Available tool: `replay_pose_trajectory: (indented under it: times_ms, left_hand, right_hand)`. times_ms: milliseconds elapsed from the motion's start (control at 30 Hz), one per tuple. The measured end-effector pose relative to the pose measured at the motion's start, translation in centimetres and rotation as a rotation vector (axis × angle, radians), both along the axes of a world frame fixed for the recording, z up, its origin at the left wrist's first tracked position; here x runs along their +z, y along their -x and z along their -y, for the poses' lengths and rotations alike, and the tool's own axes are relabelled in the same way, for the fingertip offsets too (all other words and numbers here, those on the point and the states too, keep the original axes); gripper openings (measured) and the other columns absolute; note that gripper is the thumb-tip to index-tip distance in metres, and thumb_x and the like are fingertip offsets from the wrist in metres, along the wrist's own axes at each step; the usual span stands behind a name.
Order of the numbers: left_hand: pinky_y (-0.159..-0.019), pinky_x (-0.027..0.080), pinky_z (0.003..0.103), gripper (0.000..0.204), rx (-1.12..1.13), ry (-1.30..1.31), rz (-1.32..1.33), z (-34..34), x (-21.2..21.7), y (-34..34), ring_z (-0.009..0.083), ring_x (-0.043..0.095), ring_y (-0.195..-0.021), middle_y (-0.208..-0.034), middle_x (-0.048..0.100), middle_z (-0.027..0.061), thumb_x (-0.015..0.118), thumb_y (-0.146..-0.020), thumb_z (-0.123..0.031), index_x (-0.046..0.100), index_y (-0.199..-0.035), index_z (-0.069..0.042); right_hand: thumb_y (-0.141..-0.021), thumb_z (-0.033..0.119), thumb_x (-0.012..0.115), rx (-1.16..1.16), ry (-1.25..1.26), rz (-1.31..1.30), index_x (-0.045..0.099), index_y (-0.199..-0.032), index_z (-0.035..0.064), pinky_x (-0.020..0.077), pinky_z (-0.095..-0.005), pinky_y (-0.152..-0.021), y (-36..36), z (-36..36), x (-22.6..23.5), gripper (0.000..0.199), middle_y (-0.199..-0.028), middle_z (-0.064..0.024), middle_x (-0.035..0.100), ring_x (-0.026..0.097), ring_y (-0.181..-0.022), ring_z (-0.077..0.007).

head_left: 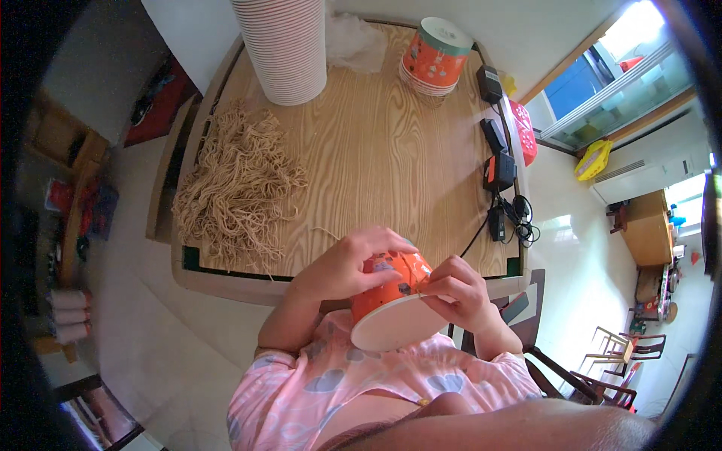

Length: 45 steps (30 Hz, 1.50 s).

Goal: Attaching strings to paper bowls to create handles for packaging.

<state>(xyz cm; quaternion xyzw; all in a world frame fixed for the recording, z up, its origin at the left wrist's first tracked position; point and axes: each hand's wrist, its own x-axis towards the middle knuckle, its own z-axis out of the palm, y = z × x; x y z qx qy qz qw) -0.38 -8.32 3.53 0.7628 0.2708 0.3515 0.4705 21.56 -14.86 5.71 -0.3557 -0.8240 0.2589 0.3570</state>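
- your pink patterned shirt (323,376) lies nearest, along the near edge of the view.
- just beyond it, clear of the table's near edge, you have an orange bucket (370,302) tilted, its wide white end facing you.
- your left hand (359,259) grasps the bucket's side, fingers over the top and thumb lower down.
- your right hand (460,295) has thumb and fingers drawn together at the right of the bucket's rim; what they pinch is too small to tell.
- ahead of you, the table (350,158) has wood-grain top.
- on its left you have a loose heap of tan twine (237,184); a short strand (326,232) lies apart, near your left hand.
- at far left stands a tall stack of white tubs (286,56), beside clear plastic film (353,45).
- at far right, printed orange buckets (432,64) stand nested upside down.
- along the right edge you have black adapters (489,84) and a coiled black cable (524,219).
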Motion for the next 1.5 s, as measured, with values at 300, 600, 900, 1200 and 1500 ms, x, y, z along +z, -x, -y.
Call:
replay_pose_trajectory:
  times_ms: [300, 600, 900, 1200, 1500]
  left_hand:
    - [-0.085, 0.044, 0.037, 0.017, -0.272, -0.022, -0.06, -0.8, -0.8, -0.8, 0.0278, 0.055, -0.094, -0.092, 0.058, 0.0105, 0.064, -0.08, -0.013, 0.061, -0.093, -0.003]
    - [-0.08, 0.044, 0.038, 0.014, -0.074, 0.01, -0.066, 0.6, -0.3, -1.4, 0.03, 0.055, -0.088, -0.087, 0.056, 0.0129, 0.062, -0.08, -0.01, 0.055, -0.09, -0.002]
    - [-0.079, 0.043, 0.039, 0.015, -0.058, -0.203, -0.142, 0.8, -0.1, -1.3, 0.0313, 0.054, -0.088, -0.086, 0.055, 0.0118, 0.065, -0.076, -0.007, 0.054, -0.085, -0.003]
    - [-0.079, 0.043, 0.04, 0.016, -0.027, -0.202, -0.117, 1.1, 0.2, -1.3, 0.0317, 0.053, -0.088, -0.087, 0.055, 0.0113, 0.065, -0.076, -0.007, 0.053, -0.086, -0.004]
    - [-0.081, 0.041, 0.042, 0.018, 0.104, -0.4, -0.162, 1.5, 0.9, -1.3, 0.0303, 0.054, -0.086, -0.084, 0.055, 0.0096, 0.067, -0.075, -0.01, 0.052, -0.084, -0.006]
  right_hand:
    - [-0.069, 0.0, 0.072, -0.011, -0.016, -0.015, 0.063, -0.088, 0.0051, 0.0454, -0.0329, -0.059, 0.2, 0.2, -0.2, 0.021, -0.076, -0.0069, 0.054, 0.055, -0.069, -0.0231]
    - [-0.069, 0.0, 0.072, -0.018, -0.036, 0.006, 0.063, -0.086, 0.0049, 0.0457, -0.0329, -0.059, 0.2, 0.1, -0.1, 0.02, -0.076, -0.007, 0.053, 0.055, -0.068, -0.0234]
    - [-0.069, 0.002, 0.072, -0.109, 0.095, 0.006, 0.062, -0.093, 0.0058, 0.0481, -0.0342, -0.063, 0.6, 0.5, 0.3, 0.026, -0.083, -0.0073, 0.058, 0.056, -0.075, -0.0256]
    - [-0.068, 0.002, 0.072, -0.11, 0.08, 0.028, 0.064, -0.088, 0.0063, 0.0477, -0.0338, -0.062, 0.7, 0.5, 0.4, 0.021, -0.079, -0.0073, 0.055, 0.057, -0.073, -0.0244]
    - [-0.068, 0.001, 0.072, -0.081, 0.085, 0.023, 0.063, -0.085, 0.0054, 0.0481, -0.0339, -0.062, 0.6, 0.4, 0.4, 0.02, -0.08, -0.0075, 0.056, 0.057, -0.074, -0.0243]
